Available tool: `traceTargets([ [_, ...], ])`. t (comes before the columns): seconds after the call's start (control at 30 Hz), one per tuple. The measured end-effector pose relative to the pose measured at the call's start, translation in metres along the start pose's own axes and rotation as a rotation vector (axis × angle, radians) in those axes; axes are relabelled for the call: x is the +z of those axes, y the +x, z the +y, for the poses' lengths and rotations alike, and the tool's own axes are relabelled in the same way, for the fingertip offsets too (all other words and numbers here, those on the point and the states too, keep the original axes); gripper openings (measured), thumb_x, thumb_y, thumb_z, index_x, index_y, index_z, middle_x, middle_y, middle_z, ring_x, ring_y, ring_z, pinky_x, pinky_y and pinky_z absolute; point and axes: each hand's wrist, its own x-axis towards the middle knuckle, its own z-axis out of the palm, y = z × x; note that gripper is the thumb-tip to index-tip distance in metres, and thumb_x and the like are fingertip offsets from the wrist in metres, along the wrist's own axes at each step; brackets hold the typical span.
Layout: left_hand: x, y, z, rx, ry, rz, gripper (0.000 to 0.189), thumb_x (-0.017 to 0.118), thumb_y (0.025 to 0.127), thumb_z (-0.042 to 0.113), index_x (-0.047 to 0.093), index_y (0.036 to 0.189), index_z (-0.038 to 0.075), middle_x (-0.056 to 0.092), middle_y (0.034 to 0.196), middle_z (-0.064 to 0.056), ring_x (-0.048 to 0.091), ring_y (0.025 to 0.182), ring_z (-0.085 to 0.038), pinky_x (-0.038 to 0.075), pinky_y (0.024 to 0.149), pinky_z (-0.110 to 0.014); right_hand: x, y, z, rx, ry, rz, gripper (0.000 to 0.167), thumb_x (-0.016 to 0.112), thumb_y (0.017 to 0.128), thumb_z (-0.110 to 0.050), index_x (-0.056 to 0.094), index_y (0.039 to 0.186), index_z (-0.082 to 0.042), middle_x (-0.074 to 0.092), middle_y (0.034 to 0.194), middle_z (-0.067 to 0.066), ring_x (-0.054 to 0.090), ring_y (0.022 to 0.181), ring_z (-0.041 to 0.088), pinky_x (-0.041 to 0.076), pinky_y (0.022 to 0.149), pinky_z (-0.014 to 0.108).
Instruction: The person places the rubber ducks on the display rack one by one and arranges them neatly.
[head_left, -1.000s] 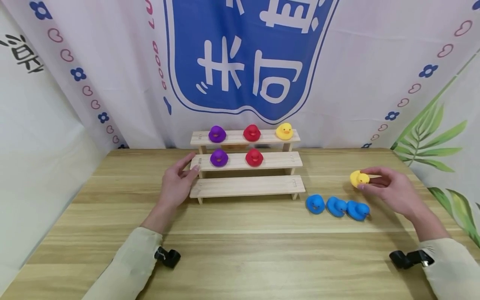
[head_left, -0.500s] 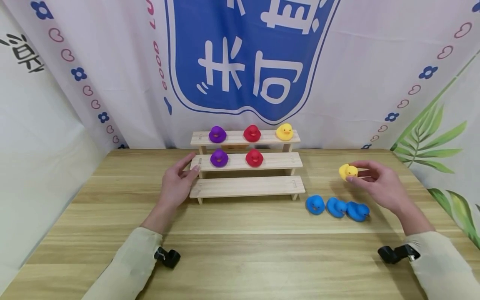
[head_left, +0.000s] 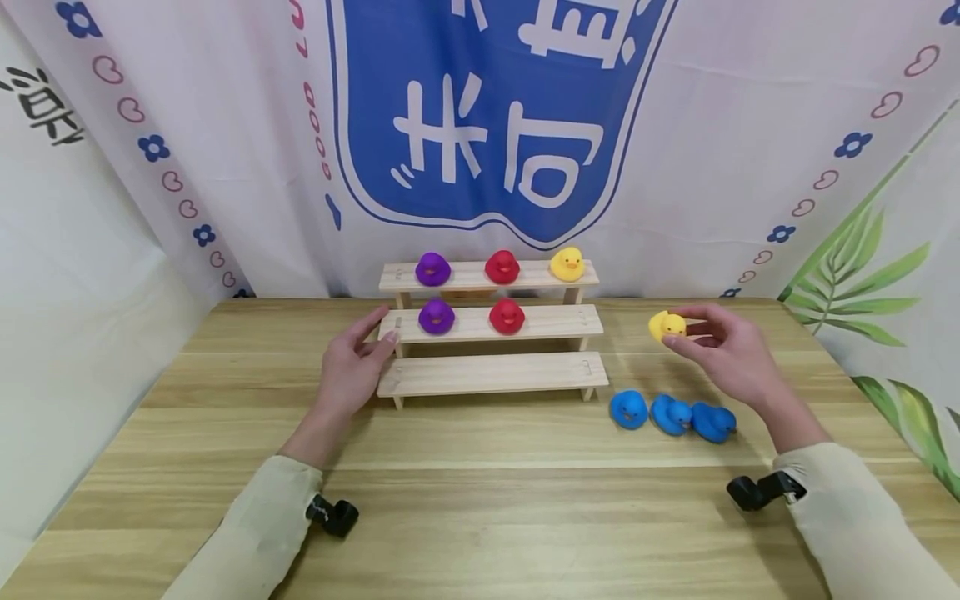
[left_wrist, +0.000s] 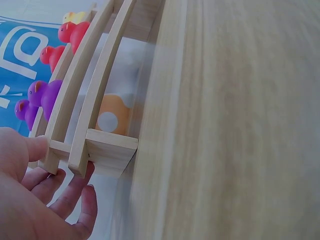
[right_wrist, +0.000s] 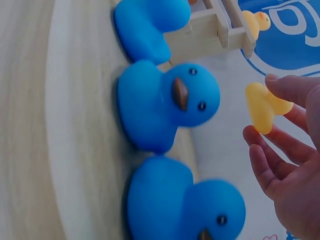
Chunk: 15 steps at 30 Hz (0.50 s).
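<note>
My right hand (head_left: 726,348) pinches a yellow rubber duck (head_left: 667,327) between thumb and fingers, held right of the three-tier wooden display stand (head_left: 492,374). The right wrist view shows this duck (right_wrist: 266,106) above the blue ducks. My left hand (head_left: 356,363) grips the stand's left end, thumb on the middle tier and fingers curled around the plank ends (left_wrist: 77,167). On the top tier sit a purple duck (head_left: 432,269), a red duck (head_left: 502,267) and another yellow duck (head_left: 567,264). A purple duck (head_left: 437,317) and a red duck (head_left: 507,316) occupy the middle tier; the lowest tier is bare.
Three blue ducks (head_left: 671,414) stand in a row on the wooden table (head_left: 480,517), right of the stand's lowest tier. Behind the table hangs a white curtain (head_left: 697,167) with a blue printed panel.
My right hand has carried the yellow duck leftward and toward the back of the table, closer to the stand. The left hand stays at the stand's left end.
</note>
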Motion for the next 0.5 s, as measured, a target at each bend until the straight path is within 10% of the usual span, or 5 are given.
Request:
traceTargets([
  [0.5,-0.001,-0.001,0.003,0.007,-0.001,-0.015,0.056,0.061,0.109,0.03,0.045,0.162,0.027,0.039,0.171,-0.005,0.065,0.131,-0.031,0.054,0.077,-0.013,0.017,0.012,-0.02,-0.074,0.057,0.014,0.054,0.071,0.104,-0.037,0.058,0.147,-0.007,0.061,0.142,0.02,0.062,0.121,0.037,0.048,0.083,0.003],
])
